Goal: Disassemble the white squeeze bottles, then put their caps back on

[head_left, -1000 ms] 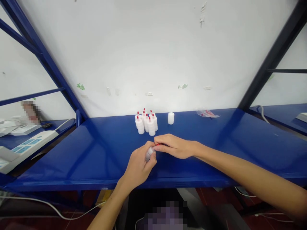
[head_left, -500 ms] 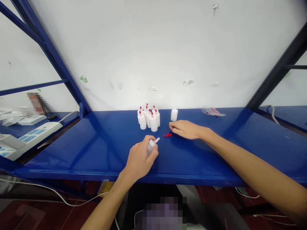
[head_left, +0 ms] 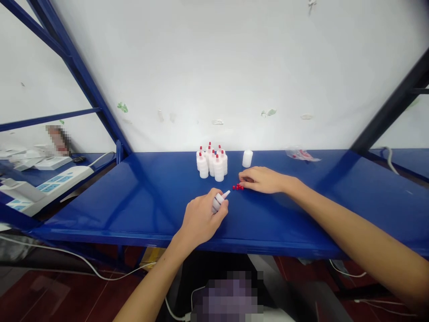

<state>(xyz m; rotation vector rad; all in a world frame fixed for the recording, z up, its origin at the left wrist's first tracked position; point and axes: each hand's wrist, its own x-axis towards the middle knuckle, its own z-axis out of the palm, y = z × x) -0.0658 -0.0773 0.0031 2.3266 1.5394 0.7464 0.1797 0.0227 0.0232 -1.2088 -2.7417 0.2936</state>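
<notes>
My left hand (head_left: pixel 204 214) is wrapped round a white squeeze bottle (head_left: pixel 217 203), whose bare pointed nozzle tilts up to the right. Close to the nozzle tip, several small red caps (head_left: pixel 237 187) lie in a loose group on the blue table. My right hand (head_left: pixel 263 180) rests low at the right side of these caps, palm down. Its thumb and forefinger are slightly apart at the edge of the group, and no cap shows between them. Behind, a cluster of white bottles (head_left: pixel 219 170) stands upright with red caps on their nozzles.
A white bottle without a nozzle (head_left: pixel 247 158) stands right of the cluster. Near the wall lies a clear plastic bag (head_left: pixel 301 154) with red bits inside. A white power strip (head_left: pixel 53 188) sits at the left, beyond the blue frame post (head_left: pixel 110 125) beside the table (head_left: pixel 140 201).
My right hand has come down to the red caps, and its thumb and forefinger have parted a little. The left hand still holds its bottle. The view has shifted slightly.
</notes>
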